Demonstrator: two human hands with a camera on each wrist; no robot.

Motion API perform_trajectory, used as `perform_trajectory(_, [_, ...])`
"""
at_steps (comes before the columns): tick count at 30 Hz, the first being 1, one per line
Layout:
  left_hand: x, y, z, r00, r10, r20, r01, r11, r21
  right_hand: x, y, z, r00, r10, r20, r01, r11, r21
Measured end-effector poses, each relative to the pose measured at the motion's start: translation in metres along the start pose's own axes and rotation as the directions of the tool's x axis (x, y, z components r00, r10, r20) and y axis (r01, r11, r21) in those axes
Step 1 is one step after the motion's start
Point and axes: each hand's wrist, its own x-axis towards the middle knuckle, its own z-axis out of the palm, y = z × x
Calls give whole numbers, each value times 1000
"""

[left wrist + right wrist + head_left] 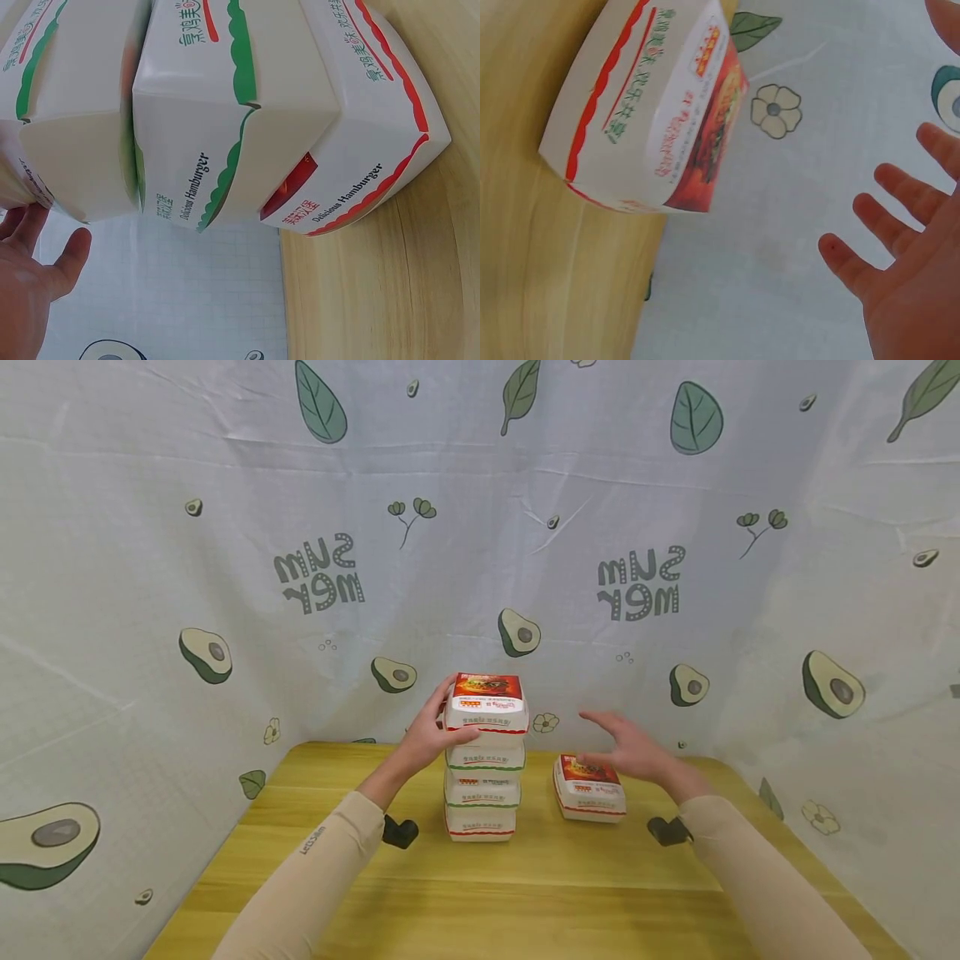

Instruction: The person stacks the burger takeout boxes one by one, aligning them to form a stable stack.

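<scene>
Several white hamburger boxes stand in one stack (481,793), with red or green scalloped edging. At its top is a hamburger box (491,714) with a burger picture on its lid. My left hand (431,735) holds this top box from its left side, thumb across the front face. In the left wrist view, fingertips of the left hand (30,277) touch the side of the top box. My right hand (630,747) is spread in the air just above and beside a separate hamburger box (591,797). In the right wrist view, the right hand (915,277) holds nothing.
A wooden table (450,910) carries the stack and the separate box, with a gap between them. Behind and around the table hangs a pale cloth backdrop (450,593) printed with avocados, leaves and lettering.
</scene>
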Motion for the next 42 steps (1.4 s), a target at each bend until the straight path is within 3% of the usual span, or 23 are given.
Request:
perform_trajectory(14, [0,-1,0,1000,-28,2,28,999,-33,-2,29,27,995,27,101,-26,1000,-12])
perform_trajectory(25, [-9,-5,3,1000,-29,1,29,999,-26,-8,29,48,982,96,163,-103,994,33])
perform_trajectory(42, [-4,0,3,1000,-7,-13,7,1000,-21,-6,33,55,964,156,214,-157,987,-13])
